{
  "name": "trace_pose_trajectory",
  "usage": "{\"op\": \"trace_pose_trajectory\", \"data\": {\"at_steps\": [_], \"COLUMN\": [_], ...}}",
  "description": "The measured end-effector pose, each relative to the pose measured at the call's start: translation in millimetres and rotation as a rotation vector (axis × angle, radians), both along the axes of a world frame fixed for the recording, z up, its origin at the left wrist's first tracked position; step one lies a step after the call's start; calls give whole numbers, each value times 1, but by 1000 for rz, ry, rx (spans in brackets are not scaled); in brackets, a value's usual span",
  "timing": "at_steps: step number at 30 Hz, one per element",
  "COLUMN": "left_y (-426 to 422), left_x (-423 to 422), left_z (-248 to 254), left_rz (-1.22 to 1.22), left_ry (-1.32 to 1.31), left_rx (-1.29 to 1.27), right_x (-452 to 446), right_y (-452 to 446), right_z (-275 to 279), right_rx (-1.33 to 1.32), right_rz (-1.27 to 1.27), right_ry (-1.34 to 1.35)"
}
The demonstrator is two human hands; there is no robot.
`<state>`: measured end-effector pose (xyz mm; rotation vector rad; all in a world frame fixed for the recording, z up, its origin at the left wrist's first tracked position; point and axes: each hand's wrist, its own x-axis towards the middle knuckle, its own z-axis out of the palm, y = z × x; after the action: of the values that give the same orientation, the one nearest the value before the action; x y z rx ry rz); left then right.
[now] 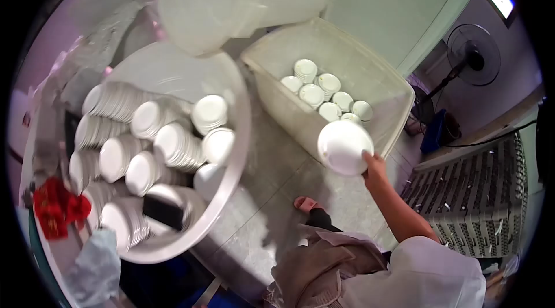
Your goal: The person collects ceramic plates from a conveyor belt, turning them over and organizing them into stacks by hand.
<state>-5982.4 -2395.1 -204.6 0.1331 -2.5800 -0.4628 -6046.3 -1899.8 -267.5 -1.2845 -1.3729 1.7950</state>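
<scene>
My right hand grips the edge of a round white lid-like disc, held out in front of the near side of a large translucent bin. Several stacks of small white discs stand inside that bin. To the left, a big round white tub holds many leaning stacks of similar white discs. A dark flat object lies on the stacks near the tub's front. My left hand does not show.
An empty-looking translucent container is at the top. At the right are a fan, a blue container and a slatted grey crate. Red cloth and pale cloth are at the left.
</scene>
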Motion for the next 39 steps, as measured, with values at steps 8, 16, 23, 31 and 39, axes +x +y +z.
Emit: {"op": "trace_pose_trajectory", "data": {"at_steps": [8,16,23,31,39], "left_y": [152,177,146,130,56], "left_x": [-221,-224,-218,-213,162], "left_z": [-70,-52,-75,-56,-46], "left_rz": [-347,-408,-467,-330,91], "left_ry": [-333,-252,-231,-208,-287], "left_rx": [-503,-511,-314,89,713], "right_x": [-55,-76,-38,-104,37], "right_y": [278,340,343,76,-300], "right_z": [-202,-331,-312,-106,54], "right_rx": [608,85,-126,125,417], "right_rz": [-56,-175,-136,729,2246], "right_ry": [-955,-812,-331,-115,-168]}}
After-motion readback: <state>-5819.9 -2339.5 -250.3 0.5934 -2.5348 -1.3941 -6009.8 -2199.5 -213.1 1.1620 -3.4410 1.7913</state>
